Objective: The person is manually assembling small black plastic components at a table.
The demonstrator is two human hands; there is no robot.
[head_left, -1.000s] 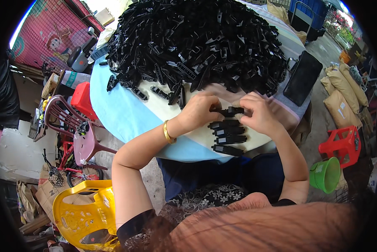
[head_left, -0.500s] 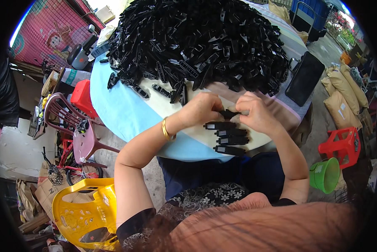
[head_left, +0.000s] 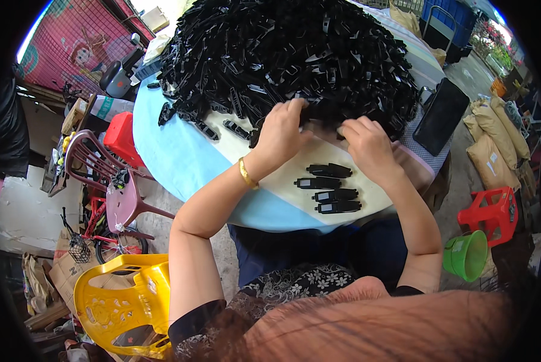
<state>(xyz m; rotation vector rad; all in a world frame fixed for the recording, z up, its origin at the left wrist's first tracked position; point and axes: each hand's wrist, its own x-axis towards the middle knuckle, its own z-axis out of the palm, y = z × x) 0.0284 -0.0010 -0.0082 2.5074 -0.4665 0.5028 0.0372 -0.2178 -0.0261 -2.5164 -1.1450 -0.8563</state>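
A large heap of black plastic parts (head_left: pixel 282 54) covers the far half of the cloth-covered round table (head_left: pixel 168 151). At its near edge, my left hand (head_left: pixel 282 130), with a gold bangle on the wrist, reaches its fingertips in among the pieces; they are blurred and partly hidden. My right hand (head_left: pixel 370 148) is just to the right, its fingers curled and pressed together by the heap's edge, and whatever is in them is too dark to make out. Between my forearms several black plastic parts (head_left: pixel 327 183) with small grey patches lie in a stacked row.
A black phone (head_left: pixel 441 116) lies at the table's right edge. Around the table stand a yellow chair (head_left: pixel 122 308), a pinkish chair (head_left: pixel 122 199), a red stool (head_left: pixel 490 214), a green bucket (head_left: pixel 465 254) and brown sacks (head_left: pixel 490 160). A few loose black parts (head_left: pixel 207 130) lie left of my left hand.
Both hands have moved away from me, from above the row up to the heap's edge. The part they held between them now lies at the far end of the row.
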